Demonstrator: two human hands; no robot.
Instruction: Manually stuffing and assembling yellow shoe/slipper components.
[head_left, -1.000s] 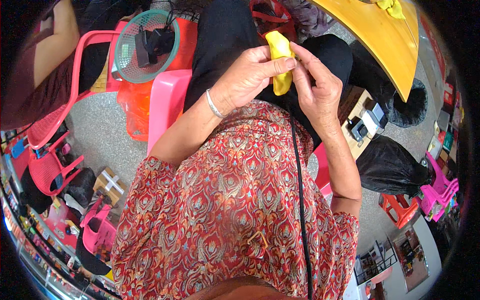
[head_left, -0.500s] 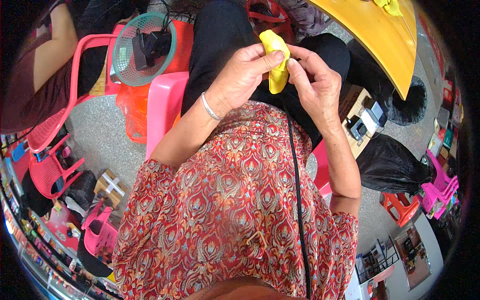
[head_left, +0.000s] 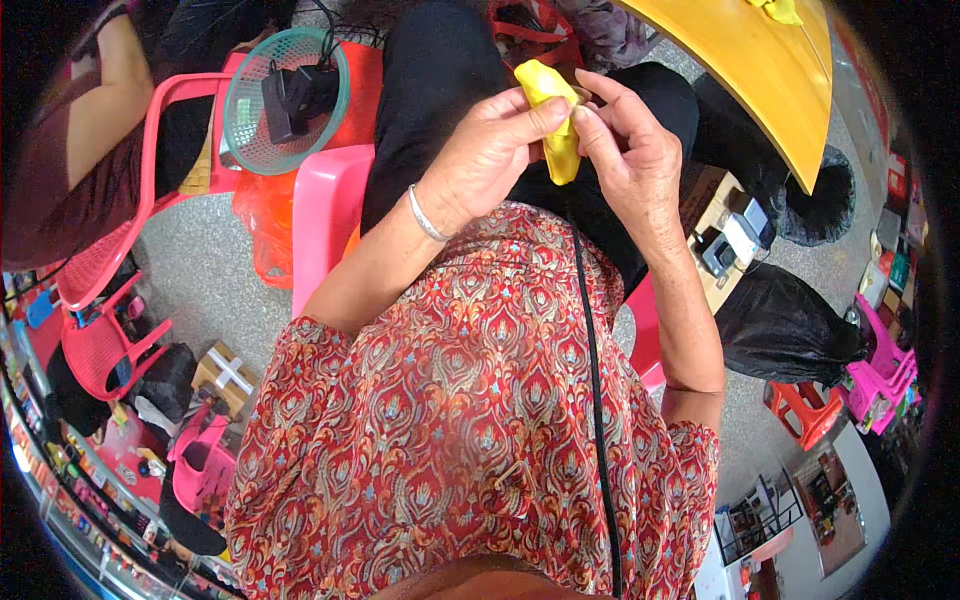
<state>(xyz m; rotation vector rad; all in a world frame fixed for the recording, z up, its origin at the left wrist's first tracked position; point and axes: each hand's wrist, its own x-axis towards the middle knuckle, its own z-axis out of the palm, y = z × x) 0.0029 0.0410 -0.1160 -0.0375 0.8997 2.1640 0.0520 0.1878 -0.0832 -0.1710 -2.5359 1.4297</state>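
Holding a soft yellow piece between them, both hands are up in front of the person, over the lap in black trousers. The left hand is closed on the yellow piece, with its thumb pressed on the top part. The right hand is closed on it too, and its fingers pinch the side of the piece. The two hands touch each other around it. The yellow piece stands almost upright, and its top end sticks out above the fingers. A thin silver bracelet sits on the left wrist. The person wears a red patterned top, and a thin black cord runs down over it. A pink plastic chair is just beside the left arm. Farther to the left is a round green fan with a dark thing lying on it. Another person's arm is near a red chair at the far left. A big yellow board is up on the right, well apart from the hands. A black bag lies on the grey floor on the right side.
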